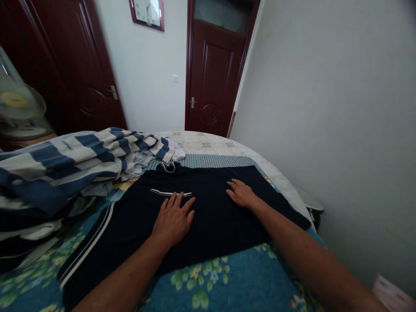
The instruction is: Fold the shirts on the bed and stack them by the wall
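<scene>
A dark navy shirt (211, 225) lies spread out on the bed. White stripes edge its sleeve at the left, its pocket line and its small collar at the far side. My left hand (173, 219) rests palm down on the cloth just below the striped pocket edge, fingers spread. Farther right, my right hand (241, 193) is also palm down on the shirt, its fingers apart and slightly bent. Neither hand grips anything. The forearms cover parts of the shirt's near side.
A heap of blue-and-white striped clothes (81, 156) lies on the left of the bed. Under the shirt is a teal floral quilt (240, 281). A pale wall (341, 108) runs along the right. A fan (19, 102) stands at the far left, and a dark red door (212, 73) is ahead.
</scene>
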A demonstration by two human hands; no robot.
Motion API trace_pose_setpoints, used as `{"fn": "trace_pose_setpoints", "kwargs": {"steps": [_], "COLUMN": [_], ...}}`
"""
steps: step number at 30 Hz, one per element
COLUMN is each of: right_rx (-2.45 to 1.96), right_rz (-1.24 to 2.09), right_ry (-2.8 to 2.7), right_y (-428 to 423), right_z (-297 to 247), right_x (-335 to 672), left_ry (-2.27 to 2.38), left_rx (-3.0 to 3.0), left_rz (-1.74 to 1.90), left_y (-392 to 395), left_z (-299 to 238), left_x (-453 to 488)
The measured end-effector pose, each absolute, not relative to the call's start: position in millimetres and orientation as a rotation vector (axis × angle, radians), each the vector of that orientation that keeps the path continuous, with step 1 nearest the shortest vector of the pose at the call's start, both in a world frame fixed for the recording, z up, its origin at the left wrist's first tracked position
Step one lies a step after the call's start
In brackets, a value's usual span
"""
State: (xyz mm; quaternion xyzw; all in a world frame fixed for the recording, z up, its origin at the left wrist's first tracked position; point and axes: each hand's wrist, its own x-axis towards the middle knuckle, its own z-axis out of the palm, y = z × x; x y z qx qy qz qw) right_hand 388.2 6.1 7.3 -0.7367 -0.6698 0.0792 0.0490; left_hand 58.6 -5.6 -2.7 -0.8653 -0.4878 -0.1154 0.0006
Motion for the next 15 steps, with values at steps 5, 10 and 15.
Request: {"fn": "trace_pose_setpoints", "kwargs": {"steps": [5, 10, 15], "right_rx": [-2.333, -2.448, -2.479], "right_rz": [0.247, 0.238, 0.214], "right_ry": [-1.979, -1.822, -1.734], "right_y": [1.0, 41.3, 75.8], "right_z": [0.0, -5.7, -8.5], "right_x": [409.4, 417.7, 430.0], "left_ry": [-1.520, -1.504, -1.504], "left_rx": [-2.706, -2.717, -2.707], "left_rz": [-0.344, -0.377, -0.337], "left_y": [-4.2, -1.8, -1.8], "left_z": [-4.4, -8.3, -7.7], "left_x": [58.6, 57.4, 57.6]}}
